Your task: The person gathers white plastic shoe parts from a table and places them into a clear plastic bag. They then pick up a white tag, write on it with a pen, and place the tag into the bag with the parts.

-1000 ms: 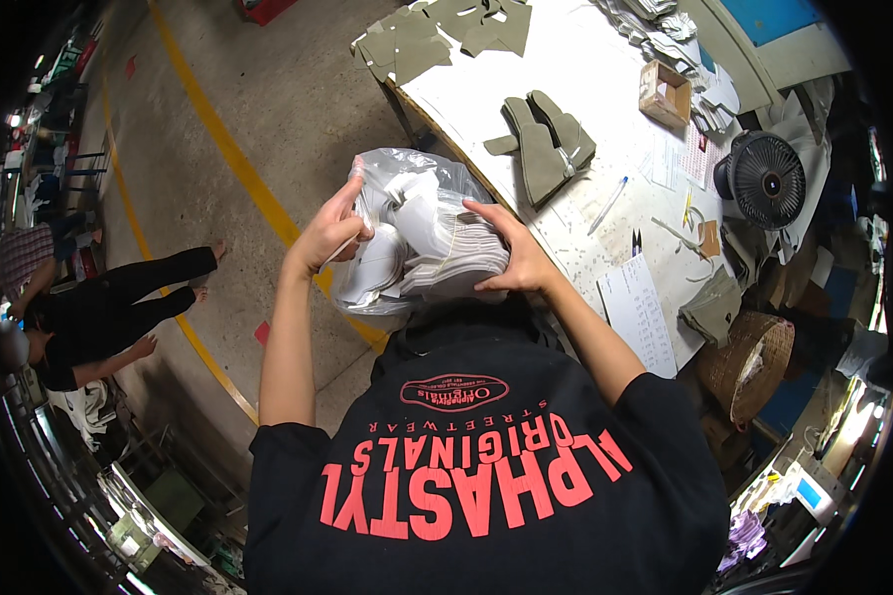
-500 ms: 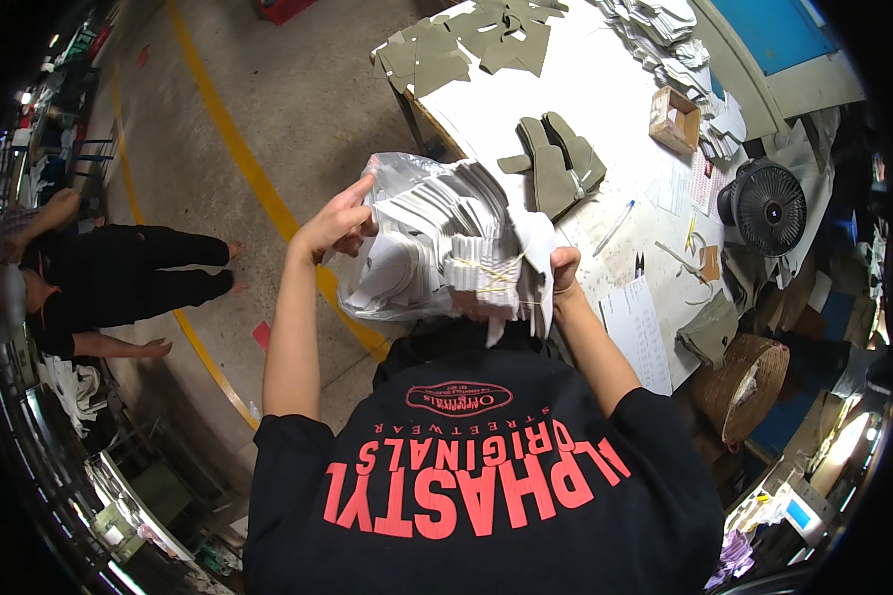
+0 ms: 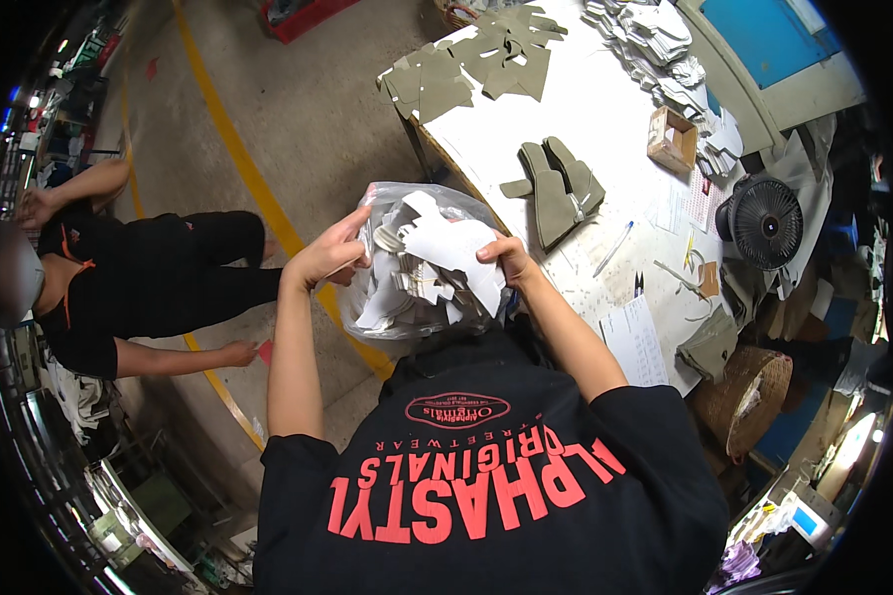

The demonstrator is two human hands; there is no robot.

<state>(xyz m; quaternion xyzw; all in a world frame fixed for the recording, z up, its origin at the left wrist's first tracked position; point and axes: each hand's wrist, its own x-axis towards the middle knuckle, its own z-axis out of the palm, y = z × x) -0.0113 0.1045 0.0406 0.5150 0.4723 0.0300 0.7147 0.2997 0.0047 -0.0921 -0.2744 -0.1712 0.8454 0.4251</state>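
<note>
A clear plastic bag (image 3: pixel 379 206) full of white cut pieces is held up in front of my body. My left hand (image 3: pixel 333 252) is closed on the bag's left rim, its index finger stretched along the edge. At the right side of the bag, my right hand (image 3: pixel 511 262) grips a bundle of white cut pieces (image 3: pixel 454 246), thumb on top; its other fingers are mostly hidden. The bundle lies tilted in the bag's mouth, over more white pieces. Nearby on the white table (image 3: pixel 590 109) rests a bundle of olive-green cut pieces (image 3: pixel 558 193).
Olive pieces (image 3: pixel 432 79) spread over the table's far left corner. A pen (image 3: pixel 613 248), paper sheet (image 3: pixel 633 342), small wooden box (image 3: pixel 672 139) and black fan (image 3: pixel 764 219) are to the right. A wicker basket (image 3: pixel 749 397) stands beside the table. Another person (image 3: pixel 144 283) is at left.
My right hand has moved left, and the white bundle has tipped from upright to flatter in the bag. The other person at left has shifted and raised an arm.
</note>
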